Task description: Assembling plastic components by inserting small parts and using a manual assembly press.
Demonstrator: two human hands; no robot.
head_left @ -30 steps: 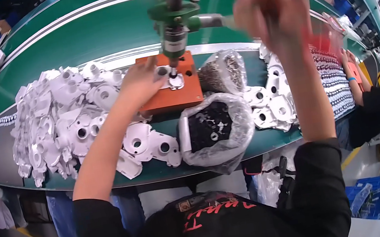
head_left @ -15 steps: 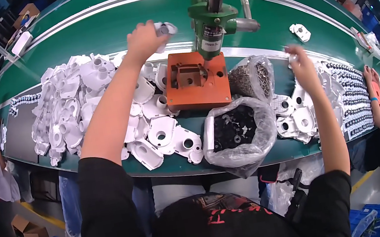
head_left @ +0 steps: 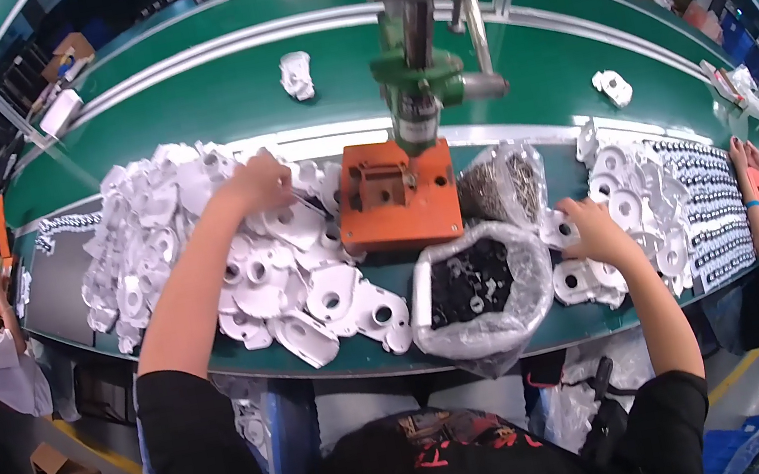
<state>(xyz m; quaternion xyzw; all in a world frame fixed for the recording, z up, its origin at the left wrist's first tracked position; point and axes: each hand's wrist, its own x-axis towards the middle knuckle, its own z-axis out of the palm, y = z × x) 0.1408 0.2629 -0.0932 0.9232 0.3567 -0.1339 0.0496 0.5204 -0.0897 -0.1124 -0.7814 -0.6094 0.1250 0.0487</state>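
Observation:
My left hand (head_left: 263, 182) reaches into the right part of a large heap of white plastic housings (head_left: 154, 211). Its fingers curl down onto the parts, and the fingertips are partly hidden. On the right, my right hand (head_left: 594, 230) pinches the edge of a white plastic housing (head_left: 558, 230) at the left side of a smaller heap (head_left: 625, 202). Between my hands stands an orange fixture block (head_left: 402, 223) with an open recess on top, under a green press (head_left: 418, 78). One white housing (head_left: 297, 77) lies on the green belt (head_left: 204, 105) beyond the block.
A clear bag of black small parts (head_left: 474, 283) sits at the near edge, with a bag of metal screws (head_left: 503, 187) behind it. Another white housing (head_left: 613, 88) rests on the belt at right. Rows of dark-and-white pieces (head_left: 709, 194) lie far right. Co-workers sit at both sides and opposite.
My left hand has let go of a white housing on the belt and come back to the large heap. My right hand has lowered from above the smaller heap onto a housing.

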